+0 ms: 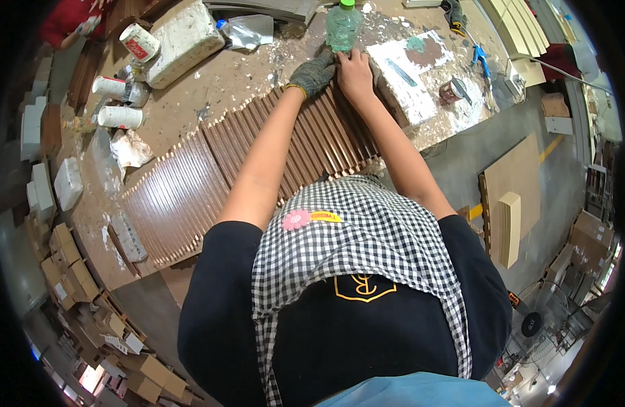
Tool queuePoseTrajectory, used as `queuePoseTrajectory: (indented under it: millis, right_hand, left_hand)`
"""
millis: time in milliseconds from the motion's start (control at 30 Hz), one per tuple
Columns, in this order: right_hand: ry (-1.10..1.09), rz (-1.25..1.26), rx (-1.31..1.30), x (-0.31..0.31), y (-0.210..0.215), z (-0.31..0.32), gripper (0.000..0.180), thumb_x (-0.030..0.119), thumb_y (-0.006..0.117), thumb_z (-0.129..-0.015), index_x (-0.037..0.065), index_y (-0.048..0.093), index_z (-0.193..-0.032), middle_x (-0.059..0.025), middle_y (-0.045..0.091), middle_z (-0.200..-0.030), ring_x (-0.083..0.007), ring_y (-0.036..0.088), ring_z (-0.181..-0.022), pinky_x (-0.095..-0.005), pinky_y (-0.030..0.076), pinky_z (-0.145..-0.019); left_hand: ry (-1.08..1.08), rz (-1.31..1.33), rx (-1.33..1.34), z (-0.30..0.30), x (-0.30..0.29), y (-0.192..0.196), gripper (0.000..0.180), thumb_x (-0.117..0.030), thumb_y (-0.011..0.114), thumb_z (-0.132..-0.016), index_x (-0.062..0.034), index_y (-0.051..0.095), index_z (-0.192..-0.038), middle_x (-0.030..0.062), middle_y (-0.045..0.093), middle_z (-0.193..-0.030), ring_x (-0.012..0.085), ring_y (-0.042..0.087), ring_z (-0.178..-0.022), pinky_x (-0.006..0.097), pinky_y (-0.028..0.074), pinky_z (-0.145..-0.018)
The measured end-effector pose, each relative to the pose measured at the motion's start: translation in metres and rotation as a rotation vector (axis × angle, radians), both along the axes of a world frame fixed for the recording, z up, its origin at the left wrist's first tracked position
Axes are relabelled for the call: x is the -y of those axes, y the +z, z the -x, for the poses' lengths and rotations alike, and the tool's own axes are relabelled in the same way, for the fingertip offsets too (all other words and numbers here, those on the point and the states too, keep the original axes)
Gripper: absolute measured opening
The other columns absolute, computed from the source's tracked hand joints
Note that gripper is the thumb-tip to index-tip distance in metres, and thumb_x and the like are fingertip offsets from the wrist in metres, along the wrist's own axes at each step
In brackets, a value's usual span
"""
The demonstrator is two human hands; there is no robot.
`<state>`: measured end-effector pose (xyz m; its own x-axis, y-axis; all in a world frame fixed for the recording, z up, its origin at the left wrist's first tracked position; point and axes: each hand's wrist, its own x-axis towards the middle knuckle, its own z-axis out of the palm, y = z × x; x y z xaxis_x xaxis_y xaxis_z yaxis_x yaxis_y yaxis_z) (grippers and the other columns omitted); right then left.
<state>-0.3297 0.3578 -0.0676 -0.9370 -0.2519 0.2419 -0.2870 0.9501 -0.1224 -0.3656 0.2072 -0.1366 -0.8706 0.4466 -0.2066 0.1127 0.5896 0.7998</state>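
Brown slats [210, 163] with pale pegs on their ends lie side by side in a long row on the worktable. My left hand [314, 73], in a dark grey knitted glove, is bent over the far ends of the slats toward the right of the row. Right beside it my bare right hand [355, 74] has its fingers drawn together and pointing away from me. The fingertips of both hands meet just below a translucent green bottle [343, 28] with a bright green cap. What the fingers close on is too small and covered to make out.
A paint-smeared white block [402, 78] stands right of my right hand, with a small can [453, 91] and blue air gun [480, 61] beyond. At the left are a large whitish block [185, 44] and white cups [120, 117]. Another person's hand [88, 26] shows far left.
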Motion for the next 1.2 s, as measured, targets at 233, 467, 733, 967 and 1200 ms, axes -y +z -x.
queuePoseTrajectory:
  millis: [233, 467, 733, 967, 1200]
  right_hand:
    - [-0.061, 0.024, 0.165, -0.024, 0.036, -0.068, 0.044, 0.009, 0.069, -0.087, 0.011, 0.064, -0.130, -0.0183, 0.057, -0.114, -0.0380, 0.056, -0.105, -0.0466, 0.051, -0.090]
    - [-0.228, 0.015, 0.338, -0.097, 0.117, -0.220, 0.050, 0.011, 0.071, -0.089, 0.012, 0.060, -0.138, -0.0150, 0.057, -0.113, -0.0344, 0.055, -0.101, -0.0441, 0.049, -0.089]
    - [-0.190, -0.164, 0.168, -0.077, 0.083, -0.169, 0.045, 0.014, 0.068, -0.093, 0.007, 0.061, -0.136, -0.0139, 0.055, -0.103, -0.0320, 0.057, -0.092, -0.0416, 0.051, -0.080]
    - [-0.033, -0.355, -0.078, -0.021, 0.022, -0.033, 0.034, 0.008, 0.061, -0.086, 0.000, 0.065, -0.119, -0.0105, 0.058, -0.100, -0.0267, 0.059, -0.091, -0.0308, 0.056, -0.068]
    - [-0.043, -0.321, 0.020, -0.007, 0.021, 0.009, 0.036, 0.005, 0.058, -0.089, 0.000, 0.061, -0.124, -0.0147, 0.059, -0.106, -0.0329, 0.060, -0.098, -0.0383, 0.054, -0.083]
  left_hand:
    - [0.099, -0.087, -0.017, -0.009, 0.000, 0.002, 0.071, -0.051, 0.047, -0.100, -0.0162, 0.029, -0.160, 0.0255, 0.052, -0.148, 0.0456, 0.056, -0.128, 0.050, 0.045, -0.108]
    - [-0.032, 0.048, 0.079, -0.002, -0.005, 0.020, 0.063, -0.049, 0.043, -0.105, -0.0273, 0.028, -0.162, 0.0137, 0.041, -0.161, 0.0356, 0.046, -0.143, 0.041, 0.036, -0.120]
    - [-0.034, -0.015, 0.093, 0.005, 0.002, 0.022, 0.065, -0.045, 0.044, -0.104, -0.0298, 0.023, -0.164, 0.0210, 0.045, -0.157, 0.0401, 0.046, -0.142, 0.044, 0.037, -0.120]
    - [-0.061, 0.047, 0.132, 0.011, -0.002, 0.013, 0.070, -0.042, 0.046, -0.105, -0.0171, 0.018, -0.165, 0.0155, 0.023, -0.169, 0.0355, 0.039, -0.148, 0.039, 0.035, -0.120]
    - [-0.051, -0.049, 0.029, 0.013, -0.002, 0.008, 0.067, -0.042, 0.044, -0.104, -0.0183, 0.022, -0.163, 0.0245, 0.049, -0.152, 0.0437, 0.054, -0.132, 0.047, 0.044, -0.111]
